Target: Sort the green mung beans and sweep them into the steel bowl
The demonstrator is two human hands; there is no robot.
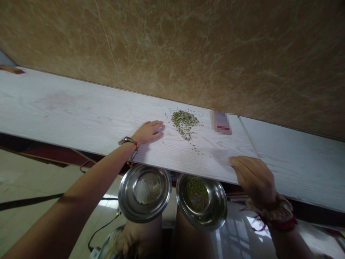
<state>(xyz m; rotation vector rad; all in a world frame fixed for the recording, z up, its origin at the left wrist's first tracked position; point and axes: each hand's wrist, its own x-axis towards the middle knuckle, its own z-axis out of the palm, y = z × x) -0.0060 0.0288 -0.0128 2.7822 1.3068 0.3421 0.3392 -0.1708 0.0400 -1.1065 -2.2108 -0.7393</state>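
A loose pile of mung beans (184, 120) lies on the white wood-grain tabletop (102, 104), with stray beans trailing toward its front edge. My left hand (149, 132) rests on the board just left of the pile, fingers stretched out and holding nothing. Pinched in my right hand (253, 176) is a thin, whitish, see-through sheet (221, 156), blurred, right of the trailing beans. Below the edge, a steel bowl (221, 212) on my right leg holds more green beans. Another steel bowl (124, 196), on my left leg, contains white and beige grains.
A blurred-out flat packet (221, 123) lies right of the pile near the wall (172, 50). At the far left is a brown wooden object (12, 69). A black cable (104, 226) runs over the tiled floor (16, 230).
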